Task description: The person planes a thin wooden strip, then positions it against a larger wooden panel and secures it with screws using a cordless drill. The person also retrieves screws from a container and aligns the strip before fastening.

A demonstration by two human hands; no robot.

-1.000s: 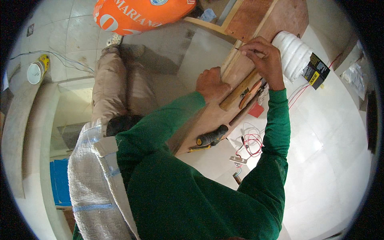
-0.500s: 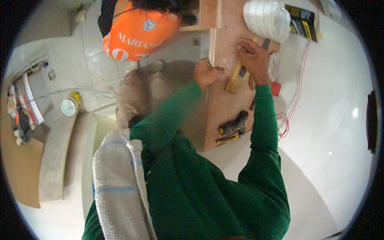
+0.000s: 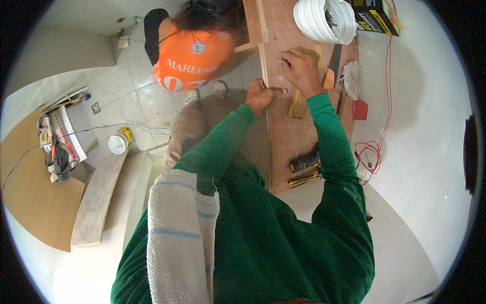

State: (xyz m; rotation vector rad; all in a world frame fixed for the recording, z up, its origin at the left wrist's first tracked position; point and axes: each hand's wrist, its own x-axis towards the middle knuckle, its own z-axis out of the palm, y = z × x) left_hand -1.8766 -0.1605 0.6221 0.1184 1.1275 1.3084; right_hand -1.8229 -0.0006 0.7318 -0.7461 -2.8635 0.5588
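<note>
My left hand (image 3: 259, 97) is closed on the left edge of a long brown plywood board (image 3: 286, 139) that runs away from me. My right hand (image 3: 301, 70) rests on the board just beyond it, fingers curled down against the wood. Whether the right hand holds something small is hidden by the fingers. A short wooden block (image 3: 297, 105) lies under my right wrist. A saw with an orange handle (image 3: 332, 63) lies on the board right of that hand.
A person in an orange shirt (image 3: 190, 61) crouches at the board's far left. A white bucket (image 3: 324, 23) and a black-and-yellow box (image 3: 375, 15) stand at the far end. Near me lie a black-and-yellow tool (image 3: 305, 163), a red wire (image 3: 373, 152), a paint can (image 3: 119, 143) and a towel (image 3: 177, 238) on my shoulder.
My view has swung so the board now runs straight ahead. Both hands stay at the board's edge, and the left hand has closed on it. The person in orange has come fully into sight.
</note>
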